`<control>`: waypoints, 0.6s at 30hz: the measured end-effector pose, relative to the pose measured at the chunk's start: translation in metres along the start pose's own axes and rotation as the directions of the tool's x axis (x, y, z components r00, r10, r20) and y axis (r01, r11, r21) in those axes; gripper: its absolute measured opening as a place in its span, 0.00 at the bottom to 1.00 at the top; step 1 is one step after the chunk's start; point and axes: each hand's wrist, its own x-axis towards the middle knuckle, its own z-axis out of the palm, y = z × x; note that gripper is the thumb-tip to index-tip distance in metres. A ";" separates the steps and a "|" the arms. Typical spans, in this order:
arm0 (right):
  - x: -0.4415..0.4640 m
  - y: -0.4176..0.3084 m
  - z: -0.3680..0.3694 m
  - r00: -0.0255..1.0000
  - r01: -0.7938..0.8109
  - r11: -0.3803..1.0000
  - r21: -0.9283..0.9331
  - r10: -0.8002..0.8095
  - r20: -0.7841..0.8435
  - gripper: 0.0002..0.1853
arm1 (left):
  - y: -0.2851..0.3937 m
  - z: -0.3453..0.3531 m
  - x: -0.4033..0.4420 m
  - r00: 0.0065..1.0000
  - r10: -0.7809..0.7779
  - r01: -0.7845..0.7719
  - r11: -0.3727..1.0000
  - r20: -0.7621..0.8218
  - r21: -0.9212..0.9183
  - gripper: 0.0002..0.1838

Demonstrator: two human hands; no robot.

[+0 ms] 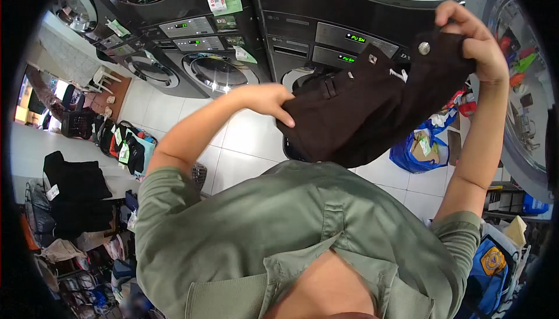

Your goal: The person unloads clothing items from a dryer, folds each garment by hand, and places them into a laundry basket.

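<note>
A pair of dark brown trousers (355, 106) hangs in the air before my chest, held between both hands. A round metal button (424, 48) and a small white tag show near the waistband. My left hand (273, 103) grips the left edge of the cloth, thumb on top and fingers mostly hidden behind it. Higher up on the right, my right hand (477, 42) pinches the waistband end near the button. The lower part of the trousers is bunched, so their full length cannot be seen.
Stacked dark washing machines (285, 25) stand ahead, and a round door (518, 103) hangs open at right. On the tiled floor sits a blue bag (407, 154). Clothes with tags fill a basket (125, 144) at left; folded black garments (75, 185) lie nearer me.
</note>
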 end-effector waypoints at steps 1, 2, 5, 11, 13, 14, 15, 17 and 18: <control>-0.002 0.006 -0.007 0.995 -0.052 0.992 -0.116 0.062 0.081 0.28 | 0.025 -0.028 -0.019 0.993 -0.100 0.105 0.990 -0.057 0.096 0.21; -0.003 0.018 -0.010 0.978 -0.095 0.968 -0.231 0.134 0.158 0.29 | 0.029 -0.052 -0.033 0.972 -0.048 0.106 0.963 -0.230 0.247 0.17; 0.000 0.085 0.018 0.823 -0.278 0.521 -0.807 0.562 0.079 0.27 | 0.051 -0.111 -0.087 0.859 0.262 -0.084 0.920 -0.439 0.383 0.07; 0.003 0.154 0.058 0.987 0.126 0.219 -0.968 0.071 0.145 0.32 | 0.069 -0.137 -0.107 0.819 0.422 0.148 0.498 -0.388 0.854 0.07; 0.012 0.147 0.045 0.975 0.077 0.054 -0.996 -0.212 0.064 0.25 | 0.065 -0.142 -0.121 0.777 0.331 0.330 0.510 -0.536 0.794 0.08; 0.015 0.129 0.039 0.954 -0.022 0.002 -1.000 -0.299 -0.022 0.22 | 0.063 -0.145 -0.125 0.701 0.244 0.495 0.511 -0.670 0.703 0.10; 0.014 0.100 0.043 0.852 -0.123 0.037 -0.992 -0.509 -0.125 0.24 | 0.061 -0.144 -0.127 0.692 0.252 0.502 0.505 -0.677 0.702 0.10; 0.006 0.072 0.045 0.585 -0.272 -0.039 -0.961 -0.800 -0.133 0.27 | 0.057 -0.129 -0.134 0.291 0.453 0.612 0.589 -0.843 0.528 0.12; 0.001 0.055 0.060 0.471 -0.377 -0.034 -0.925 -0.868 -0.160 0.25 | 0.070 -0.113 -0.132 0.070 0.477 0.566 0.704 -0.876 0.428 0.10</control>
